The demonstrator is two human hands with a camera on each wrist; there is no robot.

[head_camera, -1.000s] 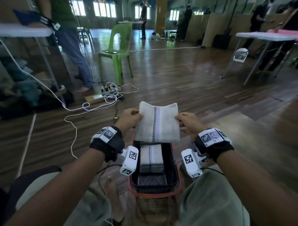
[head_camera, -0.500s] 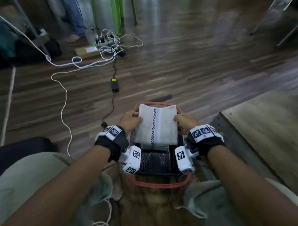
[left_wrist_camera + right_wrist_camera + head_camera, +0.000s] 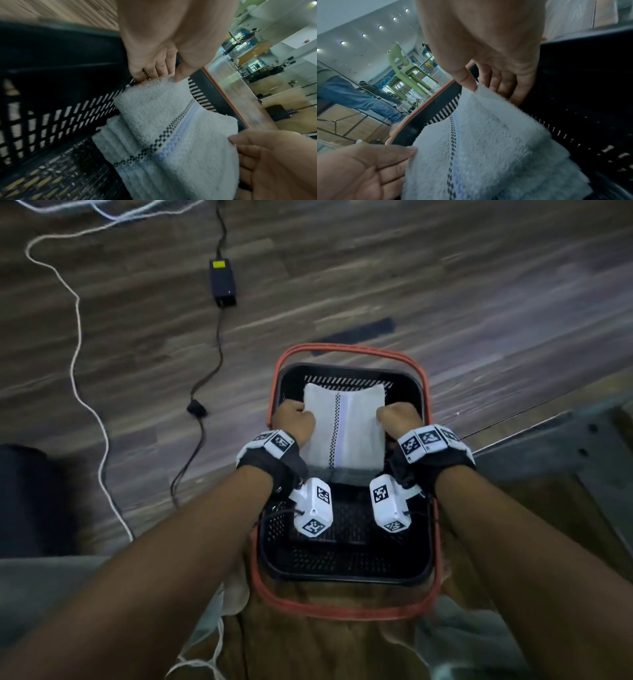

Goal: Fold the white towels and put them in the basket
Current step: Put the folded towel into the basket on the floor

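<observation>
A folded white towel [image 3: 344, 426] with a checkered and a blue stripe hangs low inside the far half of the black basket [image 3: 346, 577], which has red handles. My left hand [image 3: 294, 419] pinches the towel's left edge and my right hand [image 3: 397, 417] pinches its right edge. In the left wrist view the left hand's fingertips [image 3: 157, 75] nip the towel [image 3: 171, 128] at a corner. The right wrist view shows the right hand's thumb [image 3: 469, 82] and fingers clamping the towel [image 3: 488, 142]. Beneath it lies a stack of folded towels [image 3: 118, 143], mostly hidden.
The basket stands on the wooden floor between my knees. A black power adapter [image 3: 223, 282] with its cable and a white cable [image 3: 77, 337] lie on the floor to the left. A raised wooden platform [image 3: 548, 422] borders the right. A green chair [image 3: 399, 70] stands far off.
Both hands have brought the folded towel down from in front of me into the basket, over the stack. My head has tipped down toward the basket.
</observation>
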